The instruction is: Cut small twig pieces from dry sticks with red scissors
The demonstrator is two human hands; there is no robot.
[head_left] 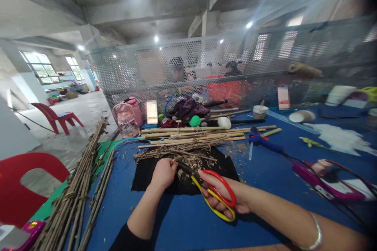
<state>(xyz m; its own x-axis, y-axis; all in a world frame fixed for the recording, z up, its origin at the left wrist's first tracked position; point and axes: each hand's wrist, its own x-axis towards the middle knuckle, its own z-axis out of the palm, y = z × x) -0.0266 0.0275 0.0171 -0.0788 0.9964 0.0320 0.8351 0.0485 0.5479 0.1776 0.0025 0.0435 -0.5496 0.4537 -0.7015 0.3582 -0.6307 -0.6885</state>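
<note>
My right hand (219, 194) grips scissors (228, 192) with one red and one yellow handle. Their dark blades point up and left toward my left hand (164, 172), which is closed in a pinch; what it holds is hidden behind the fingers. Both hands are over a black cloth (144, 176) strewn with dry plant scraps (194, 160). Just beyond my left hand, thin dry twigs (159, 152) lie across the cloth's far edge. Pale straight sticks (194, 139) lie crosswise behind them.
Bundled long stalks (78, 180) lie at the left of the blue table (118, 219). A blue glue gun (265, 141) and a purple power strip (326, 184) with cables are at right. Behind stand a pink bottle (126, 119) and a perforated metal screen (132, 70), with people beyond.
</note>
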